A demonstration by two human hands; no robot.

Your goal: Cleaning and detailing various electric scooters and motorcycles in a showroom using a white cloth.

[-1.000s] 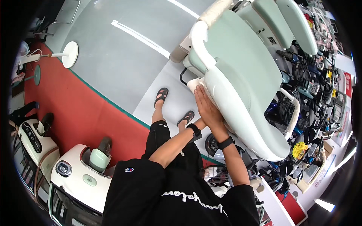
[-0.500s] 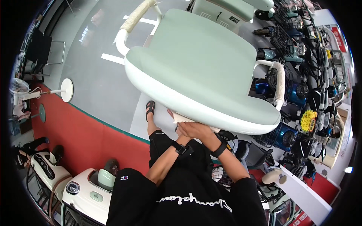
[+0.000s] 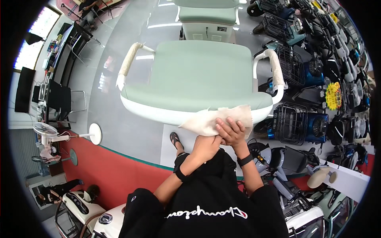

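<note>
Right hand, one of two bare hands, is lying flat with fingers somewhat spread on a single cloth. That cloth is draping over the near white rim of one padded seat, beneath the fingers and out to their left. Left hand is resting just below and beside the right one, knuckles bent; its fingertips are hiding from where I am standing, so I cannot tell whether it is gripping anything. Two black wristbands are encircling the wrists, one each. Two armrests are flanking the seat, one beyond the hands to the left, one to the right.

Containers: at least three black wire baskets are sitting to the right of the hands, among parked scooters; their contents are escaping my view.

Materials: the cloth is showing a soft, creased, off-white surface; the seat, smooth pale-green upholstery with rounded corners. The rim is curving, glossy and hard; wrinkled cream wrapping is covering the armrests. Farther beyond the hands, a second green seat is surmounting a boxy white body.
</note>
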